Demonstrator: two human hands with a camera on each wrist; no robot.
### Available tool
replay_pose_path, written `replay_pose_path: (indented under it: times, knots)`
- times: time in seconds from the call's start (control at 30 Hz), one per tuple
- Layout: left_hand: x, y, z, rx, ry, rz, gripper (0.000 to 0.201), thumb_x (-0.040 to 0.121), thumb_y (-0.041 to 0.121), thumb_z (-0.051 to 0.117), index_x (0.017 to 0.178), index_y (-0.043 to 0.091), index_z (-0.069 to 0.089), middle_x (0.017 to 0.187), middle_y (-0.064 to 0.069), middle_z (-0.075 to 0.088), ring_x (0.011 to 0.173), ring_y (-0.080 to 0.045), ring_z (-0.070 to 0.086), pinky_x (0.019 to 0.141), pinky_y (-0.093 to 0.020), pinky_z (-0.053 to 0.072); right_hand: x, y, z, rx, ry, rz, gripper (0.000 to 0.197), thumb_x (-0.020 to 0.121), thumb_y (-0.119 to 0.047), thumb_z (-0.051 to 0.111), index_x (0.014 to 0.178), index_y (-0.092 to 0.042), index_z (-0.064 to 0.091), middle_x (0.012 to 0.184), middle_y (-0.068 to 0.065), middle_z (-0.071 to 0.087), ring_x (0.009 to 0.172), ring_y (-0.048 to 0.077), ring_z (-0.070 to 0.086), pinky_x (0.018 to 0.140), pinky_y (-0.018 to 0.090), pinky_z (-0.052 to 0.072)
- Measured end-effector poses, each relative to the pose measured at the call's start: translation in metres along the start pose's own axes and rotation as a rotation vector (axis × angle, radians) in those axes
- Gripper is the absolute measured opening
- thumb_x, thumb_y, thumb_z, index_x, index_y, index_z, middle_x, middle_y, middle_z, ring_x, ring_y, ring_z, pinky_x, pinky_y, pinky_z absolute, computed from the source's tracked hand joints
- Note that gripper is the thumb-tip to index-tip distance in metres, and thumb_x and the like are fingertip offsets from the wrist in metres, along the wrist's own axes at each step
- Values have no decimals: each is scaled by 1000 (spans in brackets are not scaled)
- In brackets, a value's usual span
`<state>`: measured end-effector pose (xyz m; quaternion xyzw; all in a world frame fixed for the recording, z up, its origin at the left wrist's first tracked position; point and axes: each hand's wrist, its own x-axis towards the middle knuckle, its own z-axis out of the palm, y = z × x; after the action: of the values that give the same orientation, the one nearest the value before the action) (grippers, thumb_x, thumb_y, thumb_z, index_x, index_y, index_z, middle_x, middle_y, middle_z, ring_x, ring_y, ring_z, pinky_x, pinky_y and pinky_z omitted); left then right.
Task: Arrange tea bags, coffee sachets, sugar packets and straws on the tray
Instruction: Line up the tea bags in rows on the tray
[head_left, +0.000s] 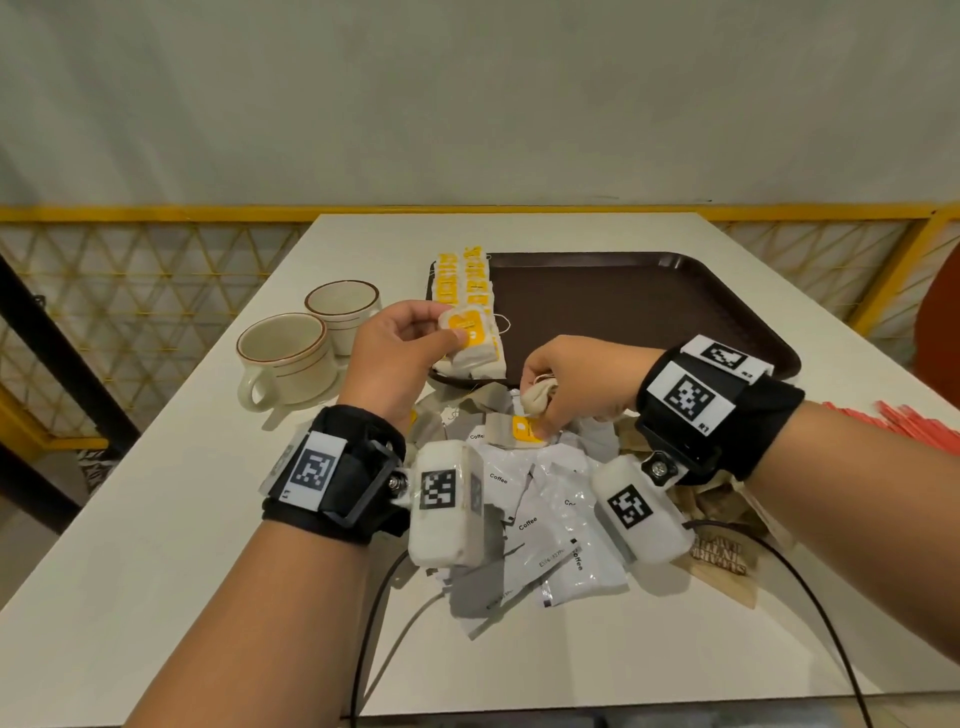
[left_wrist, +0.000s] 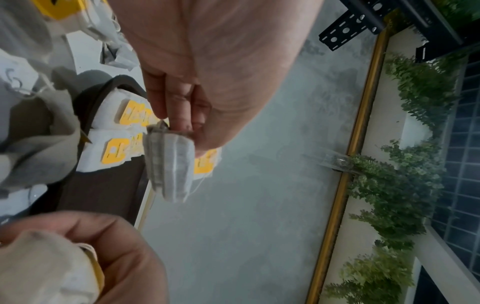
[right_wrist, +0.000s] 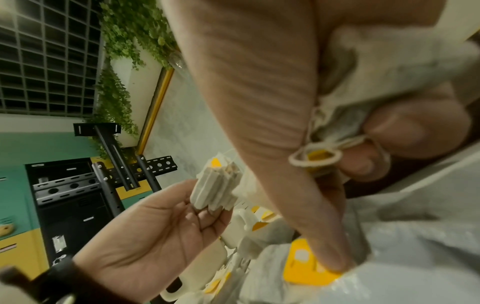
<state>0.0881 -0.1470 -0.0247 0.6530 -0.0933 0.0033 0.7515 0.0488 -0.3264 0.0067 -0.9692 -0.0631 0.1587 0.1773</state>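
My left hand (head_left: 441, 330) pinches a small stack of white tea bags (head_left: 475, 338) with a yellow tag, just above the left front corner of the brown tray (head_left: 649, 306). The left wrist view shows that stack (left_wrist: 170, 164) edge-on between my fingertips. Two rows of tea bags (head_left: 462, 280) lie along the tray's left side. My right hand (head_left: 543, 415) grips a bunched tea bag (head_left: 540, 394) with its string, and its thumb rests on a yellow-tagged tea bag (right_wrist: 306, 265) in the pile. White coffee sachets (head_left: 540, 525), brown sugar packets (head_left: 722, 556) and red straws (head_left: 914, 421) lie on the table.
Two cream cups (head_left: 291, 358) (head_left: 343, 306) stand left of the tray. Most of the tray's floor is bare. Cables run off the table's front edge (head_left: 363, 649). A yellow railing (head_left: 156, 213) runs behind the table.
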Motion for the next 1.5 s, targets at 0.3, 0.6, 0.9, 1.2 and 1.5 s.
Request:
replay_pose_path:
  times: [0.3, 0.6, 0.9, 1.2, 1.5]
  knots:
    - [1, -4, 0, 14, 17, -5, 22, 79, -4, 69, 91, 14, 64, 94, -11, 68, 84, -19, 65, 70, -22, 52, 4, 0, 6, 32, -24, -16, 30, 75, -26, 80, 97, -10, 66, 84, 4, 65, 67, 13, 56, 52, 16, 43]
    - [6, -10, 2, -15, 3, -29, 20, 79, -3, 69, 92, 12, 65, 94, -13, 68, 83, -20, 65, 76, -28, 52, -11, 9, -28, 311, 144, -30, 18, 79, -10, 72, 95, -10, 64, 73, 12, 58, 52, 15, 48, 44, 26, 40]
    - [74, 35, 32, 303, -140, 40, 15, 81, -4, 69, 83, 10, 63, 73, -3, 62, 63, -12, 59, 60, -21, 53, 10, 21, -76, 625, 358, -122, 16, 83, -4, 70, 97, -10, 65, 63, 12, 44, 44, 17, 35, 38, 18, 26]
    - [206, 48, 70, 705, -313, 32, 23, 82, -9, 64, 74, 12, 57, 73, -10, 59, 61, -19, 61, 72, -34, 59, 95, 50, -125, 471, 576, -85, 13, 85, -4, 68, 96, -3, 61, 60, -1, 48, 35, -2, 43, 38, 10, 33]
    - [282, 20, 97, 1174, -459, 2, 15, 84, 4, 64, 98, 5, 68, 85, -13, 71, 71, -22, 69, 72, -37, 60, 184, 78, -128, 306, 489, -39, 12, 76, -6, 71, 82, -13, 64, 87, 19, 67, 68, 27, 58, 61, 41, 52]
